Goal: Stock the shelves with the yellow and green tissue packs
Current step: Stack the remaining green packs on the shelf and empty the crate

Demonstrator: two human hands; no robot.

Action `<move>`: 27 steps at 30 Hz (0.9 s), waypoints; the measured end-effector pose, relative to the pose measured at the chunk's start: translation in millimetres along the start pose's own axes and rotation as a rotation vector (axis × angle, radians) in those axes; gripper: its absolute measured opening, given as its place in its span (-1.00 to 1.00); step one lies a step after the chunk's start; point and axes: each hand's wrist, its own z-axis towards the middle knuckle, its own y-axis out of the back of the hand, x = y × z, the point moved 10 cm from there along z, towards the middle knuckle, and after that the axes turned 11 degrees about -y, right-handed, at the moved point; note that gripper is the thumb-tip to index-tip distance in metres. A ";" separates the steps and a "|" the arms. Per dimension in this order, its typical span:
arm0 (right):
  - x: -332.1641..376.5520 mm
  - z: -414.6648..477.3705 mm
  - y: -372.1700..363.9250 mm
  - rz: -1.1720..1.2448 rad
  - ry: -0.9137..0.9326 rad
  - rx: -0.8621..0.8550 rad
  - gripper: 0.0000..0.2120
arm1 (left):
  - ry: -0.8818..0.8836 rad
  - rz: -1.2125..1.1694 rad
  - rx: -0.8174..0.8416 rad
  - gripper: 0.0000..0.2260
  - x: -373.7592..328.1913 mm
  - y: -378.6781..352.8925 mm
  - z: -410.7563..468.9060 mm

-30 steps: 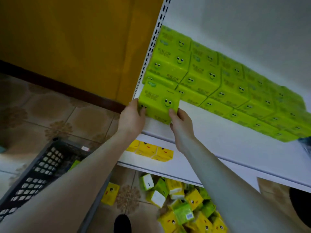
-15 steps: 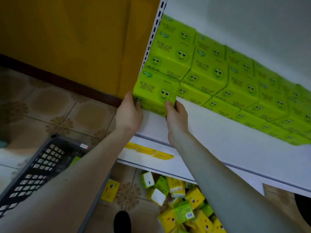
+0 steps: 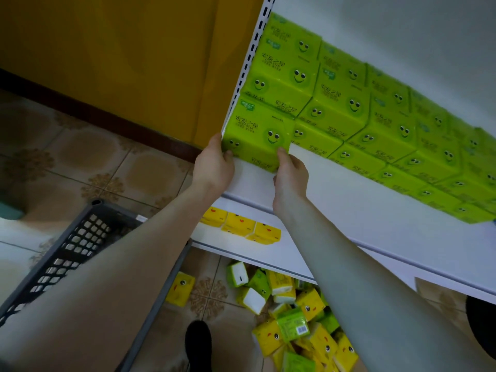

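A green tissue pack (image 3: 256, 132) with a smiley face sits at the left end of the white upper shelf (image 3: 349, 200), against the stacked rows of green packs (image 3: 375, 116). My left hand (image 3: 213, 165) grips its left end, thumb on the side and fingertips on the front. My right hand (image 3: 291, 174) pinches its lower right corner. Three yellow packs (image 3: 241, 224) lie on the lower shelf. A heap of loose yellow and green packs (image 3: 292, 315) lies on the floor below.
A dark plastic basket (image 3: 69, 253) stands on the tiled floor at lower left, beside one yellow pack (image 3: 180, 289). The perforated shelf upright (image 3: 251, 63) borders an orange wall (image 3: 120, 55). My dark shoe (image 3: 198, 342) is at the bottom.
Both hands have pushed the green pack back and up along the shelf until it meets the stacked green packs at the left end.
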 end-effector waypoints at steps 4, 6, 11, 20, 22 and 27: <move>-23.9 -31.4 7.2 0.110 -0.076 -0.022 -0.88 | 0.071 -0.055 -0.070 -0.61 14.0 21.7 -40.5; -39.6 -56.8 -3.4 0.160 -0.103 0.063 -0.81 | 0.155 -0.091 -0.123 -0.63 31.3 37.8 -69.8; -104.9 -113.6 -59.2 0.048 -0.220 0.340 -0.85 | 0.381 -0.122 -0.167 -0.76 101.5 70.1 -149.5; -254.1 -97.4 -138.0 -0.301 -0.446 0.465 -0.91 | 0.804 -0.104 -0.273 -0.71 272.9 83.8 -262.9; -286.2 -81.5 -160.1 -0.443 -0.447 0.498 -0.85 | 0.872 -0.141 -0.296 -0.72 306.8 71.7 -275.2; -366.1 -15.3 -229.0 -0.795 -0.280 0.553 -0.83 | 0.974 -0.223 -0.345 -0.74 399.1 21.6 -279.9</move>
